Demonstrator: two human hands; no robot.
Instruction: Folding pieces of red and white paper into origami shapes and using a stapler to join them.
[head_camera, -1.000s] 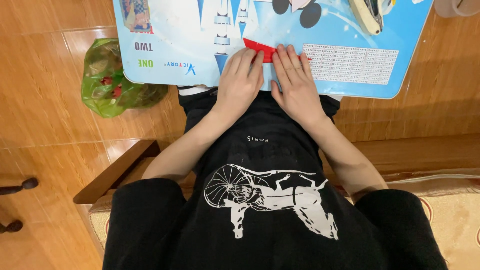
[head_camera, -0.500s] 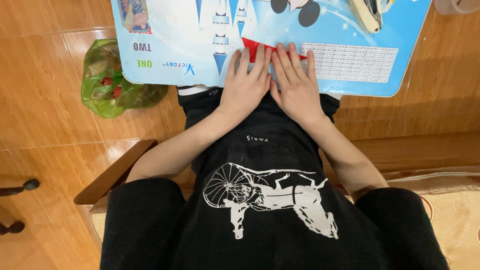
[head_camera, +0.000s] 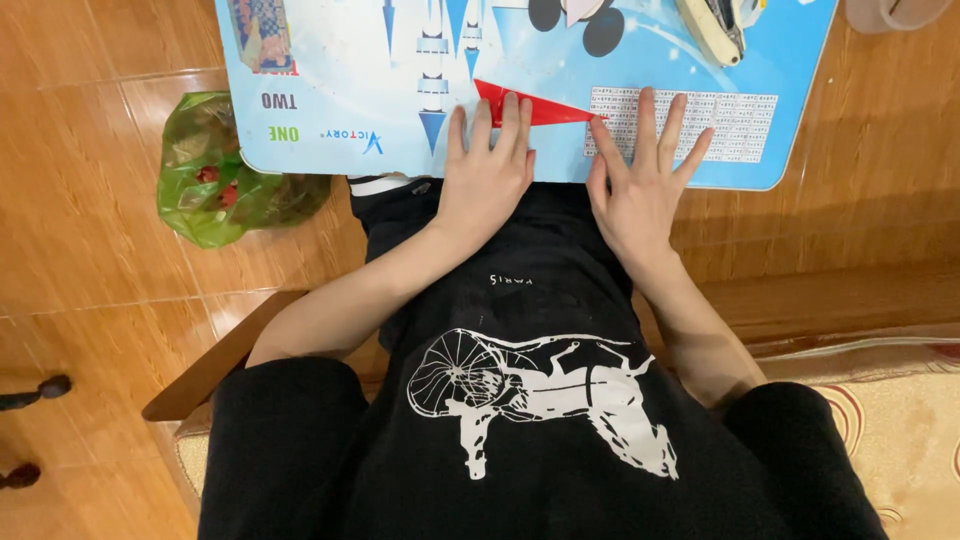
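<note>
A folded red paper (head_camera: 535, 105), a long thin triangle, lies on the blue printed table top (head_camera: 330, 90). My left hand (head_camera: 485, 165) lies flat with its fingertips pressing on the paper's left part. My right hand (head_camera: 645, 165) rests flat on the table to the right, fingers spread, its index fingertip at the paper's pointed right end. Neither hand grips anything. Part of the paper is hidden under my left fingers.
A green plastic bag (head_camera: 225, 175) with red bits inside sits on the wooden floor at the left. A stapler-like object (head_camera: 715, 25) lies at the table's far edge. A cup rim (head_camera: 890, 12) shows at top right. A patterned rug (head_camera: 890, 420) lies at right.
Both hands moved apart along the table; the right hand slid to the right and spread its fingers. More of the red paper now shows, flattened into a long triangle.
</note>
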